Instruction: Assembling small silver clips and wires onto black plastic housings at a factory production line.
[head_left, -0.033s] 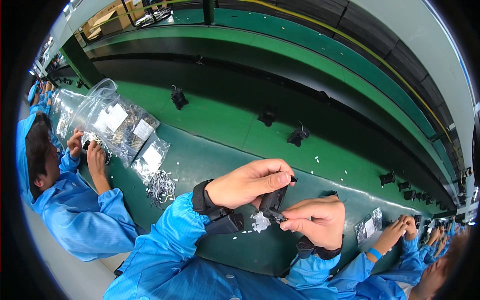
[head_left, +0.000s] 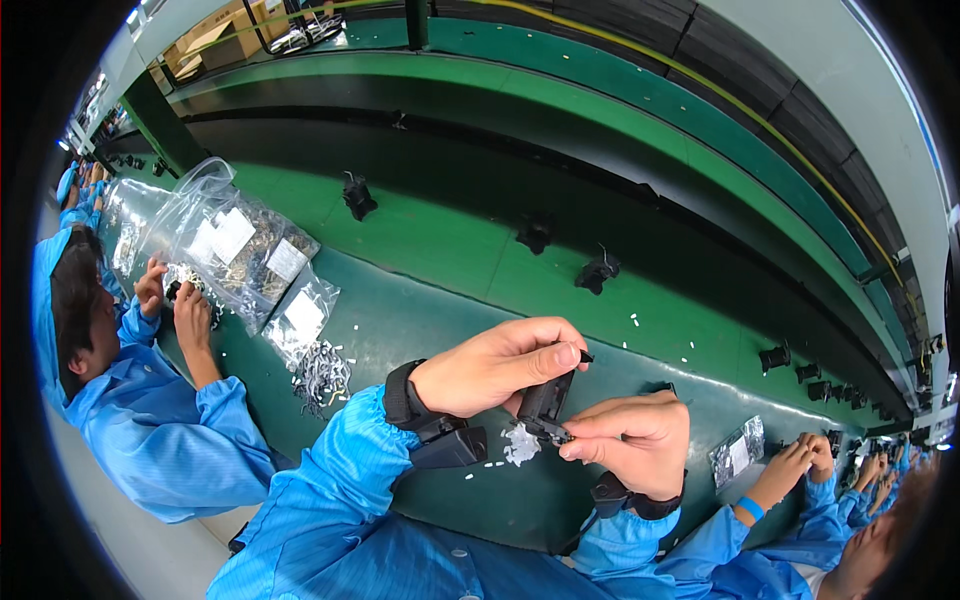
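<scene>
My left hand grips a black plastic part from above, with the thumb along its upper end. At the part's lower right end my right hand is closed, thumb and forefinger pinched against it. Whether a small piece sits between those right fingertips is too small to tell. Just below the part, a little heap of white pieces lies on the green tabletop. Both wrists wear black bands, and a black box-shaped device hangs at the left one.
Clear bags of small parts and a pile of grey pieces lie to the left. Beyond the table, a green belt carries several black parts. Co-workers in blue sit on both sides; a small bag lies at right.
</scene>
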